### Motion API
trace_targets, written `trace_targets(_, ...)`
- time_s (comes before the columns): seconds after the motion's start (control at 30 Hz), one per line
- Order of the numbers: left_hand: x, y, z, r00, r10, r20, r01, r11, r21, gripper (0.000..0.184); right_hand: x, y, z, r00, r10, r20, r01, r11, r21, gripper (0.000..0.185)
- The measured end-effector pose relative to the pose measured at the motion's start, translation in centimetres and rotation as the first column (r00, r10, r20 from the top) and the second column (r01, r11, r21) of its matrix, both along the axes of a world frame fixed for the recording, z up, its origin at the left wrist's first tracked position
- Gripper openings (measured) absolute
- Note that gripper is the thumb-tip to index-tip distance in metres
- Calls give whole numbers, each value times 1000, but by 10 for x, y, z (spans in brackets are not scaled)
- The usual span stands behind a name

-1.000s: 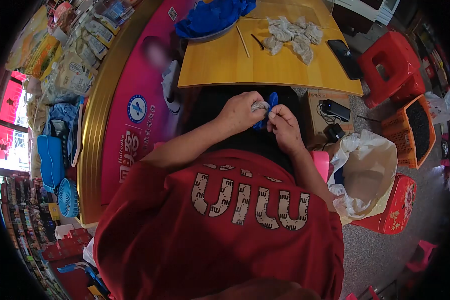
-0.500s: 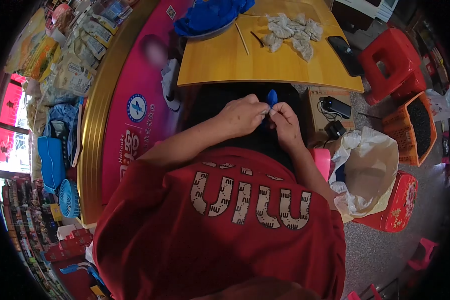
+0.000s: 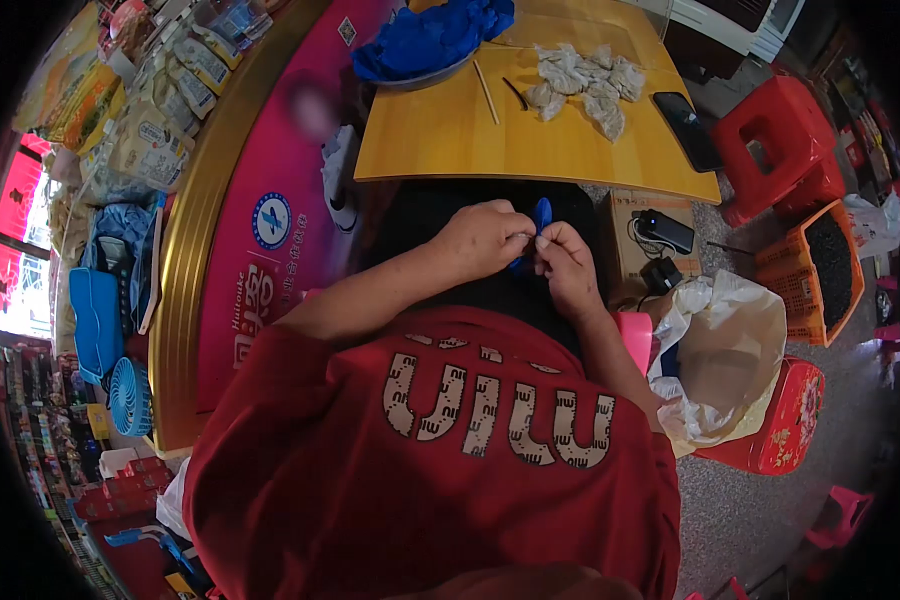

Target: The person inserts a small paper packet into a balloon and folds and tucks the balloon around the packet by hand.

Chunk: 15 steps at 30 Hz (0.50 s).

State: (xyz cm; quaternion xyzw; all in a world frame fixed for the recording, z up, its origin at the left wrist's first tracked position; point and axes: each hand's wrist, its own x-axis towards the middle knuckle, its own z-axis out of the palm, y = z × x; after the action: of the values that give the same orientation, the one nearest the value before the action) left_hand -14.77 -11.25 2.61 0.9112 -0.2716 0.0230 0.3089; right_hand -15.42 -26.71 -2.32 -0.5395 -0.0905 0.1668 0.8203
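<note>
Over my lap, just in front of the table's near edge, both hands meet at a small blue piece (image 3: pixel 543 212), thin and soft-looking like cloth. My left hand (image 3: pixel 488 238) is closed, its thumb and fingertips pinched at the left side of the piece. My right hand (image 3: pixel 567 262) pinches it from the right between thumb and forefinger. The piece's narrow upper end stands above the fingers, and a bit more blue shows below them. My fingers hide its middle. On the yellow table (image 3: pixel 420 140), a heap of similar blue material (image 3: pixel 430 40) fills a shallow dish.
Several knotted clear bags (image 3: pixel 590 80), a thin stick (image 3: pixel 486 92) and a phone (image 3: pixel 687 130) lie on the table. To my right are a lined bin (image 3: pixel 720 350), a cardboard box (image 3: pixel 625 225), an orange crate (image 3: pixel 795 290) and red stools (image 3: pixel 770 140). A gold-edged counter (image 3: pixel 185 250) borders my left.
My hands have shifted slightly, the left fingers now a little lower on the blue piece. The whole view has tilted a bit, so the table sits slightly lower.
</note>
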Motion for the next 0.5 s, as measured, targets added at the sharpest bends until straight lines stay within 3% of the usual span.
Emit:
trace_targets(0.07, 2, -2, -4, 996, 41, 83, -55, 983, 175, 15, -1, 1, 4, 998, 10, 60, -1, 989, -146, 6)
trace_targets(0.1, 2, -3, 0, 994, 50, 95, -66, 983, 171, 15, 1, 2, 1, 998, -10, 63, 18, 992, -123, 6)
trace_targets(0.17, 4, -4, 9, 908, 172, -382, -228, 968, -106, 19, 2, 0, 0, 1000, 20, 17, -18, 997, -79, 5)
trace_targets(0.2, 6, -2, 5, 911, 173, -374, -230, 967, -111, 19, 2, -2, -1, 998, 42, -47, -43, 999, -32, 5)
trace_targets(0.23, 8, 2, -3, 873, 15, -488, -188, 933, -308, 23, 3, -2, -1, 998, 42, -37, -43, 998, -34, 5)
trace_targets(0.27, 8, 6, -9, 812, -161, -562, -172, 853, -493, 27, 3, 0, -3, 995, 24, -94, -10, 989, 145, 4)
trace_targets(0.3, 5, 6, -2, 816, -158, -556, -174, 850, -497, 27, 3, 1, -4, 988, 19, -152, 31, 948, 317, 4)
trace_targets(0.37, -3, 4, 19, 985, 22, -170, -42, 992, -120, 29, 4, 2, -5, 989, 31, -144, 15, 951, 309, 4)
trace_targets(0.5, 0, 2, -4, 996, 36, -83, -56, 965, -256, 22, 3, 1, -5, 985, 36, -167, 1, 977, 215, 4)
